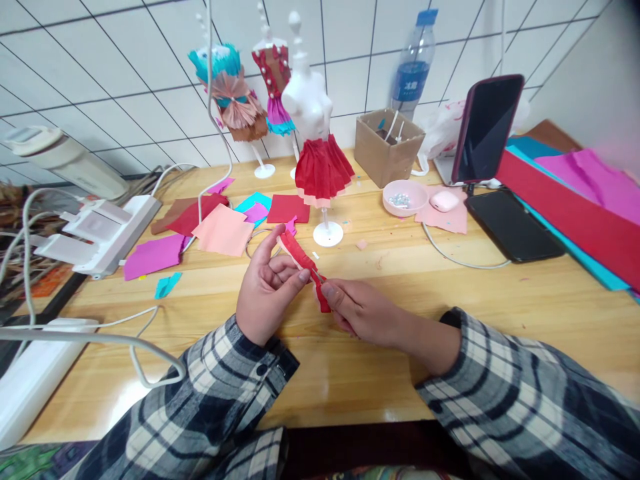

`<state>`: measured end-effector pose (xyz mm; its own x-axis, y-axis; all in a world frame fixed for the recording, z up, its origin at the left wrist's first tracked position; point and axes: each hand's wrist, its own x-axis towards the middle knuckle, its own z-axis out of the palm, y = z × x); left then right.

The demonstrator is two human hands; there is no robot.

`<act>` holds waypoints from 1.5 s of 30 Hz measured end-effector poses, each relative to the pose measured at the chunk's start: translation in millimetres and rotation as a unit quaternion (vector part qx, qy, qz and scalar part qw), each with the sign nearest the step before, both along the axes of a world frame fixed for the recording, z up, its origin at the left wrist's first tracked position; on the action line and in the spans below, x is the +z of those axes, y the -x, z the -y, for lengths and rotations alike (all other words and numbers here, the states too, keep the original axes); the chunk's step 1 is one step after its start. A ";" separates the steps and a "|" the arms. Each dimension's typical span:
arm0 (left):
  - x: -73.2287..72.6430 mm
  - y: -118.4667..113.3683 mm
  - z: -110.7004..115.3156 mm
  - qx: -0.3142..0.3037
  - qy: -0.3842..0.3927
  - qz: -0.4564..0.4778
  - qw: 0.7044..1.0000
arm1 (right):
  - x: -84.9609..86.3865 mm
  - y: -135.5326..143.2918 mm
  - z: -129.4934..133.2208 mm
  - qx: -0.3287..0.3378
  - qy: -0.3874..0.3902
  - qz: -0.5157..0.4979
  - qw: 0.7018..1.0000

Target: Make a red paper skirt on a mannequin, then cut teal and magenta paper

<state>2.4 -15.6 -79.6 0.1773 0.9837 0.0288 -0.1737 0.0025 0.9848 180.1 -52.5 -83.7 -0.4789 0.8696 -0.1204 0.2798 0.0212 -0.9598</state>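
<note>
A narrow red strip with a pale pink edge (299, 252) is stretched between my hands above the wooden table. My left hand (267, 287) grips its upper part, thumb pressed near the strip's middle. My right hand (357, 308) is closed on a small metal tool (319, 275), mostly hidden by the fingers, whose tip touches the strip. The strip's lower end hangs beside my right fingertips. Behind my hands stands a white mannequin (307, 100) wearing a pleated red skirt (323, 168) with a pale pink hem.
Two dressed mannequins (235, 100) (274, 83) stand by the tiled wall. Coloured paper pieces (223, 230) lie at left, near white power strips (107, 230) and cables. At right are a cardboard box (385, 157), pink bowl (403, 199), upright phone (487, 130), black device (515, 225) and red paper (575, 213).
</note>
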 end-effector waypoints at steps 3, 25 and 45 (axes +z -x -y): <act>0.6 0.1 0.3 -0.004 0.004 -0.006 1.000 | 0.4 -1.2 0.0 0.004 -0.008 0.005 1.000; 3.7 -3.1 5.6 -0.026 -0.001 -0.038 0.999 | -2.4 0.9 -0.5 -0.014 -0.044 0.036 0.998; -2.5 -0.3 0.1 -0.017 0.000 -0.019 1.000 | -2.5 -1.1 -0.6 -0.004 -0.069 0.070 0.995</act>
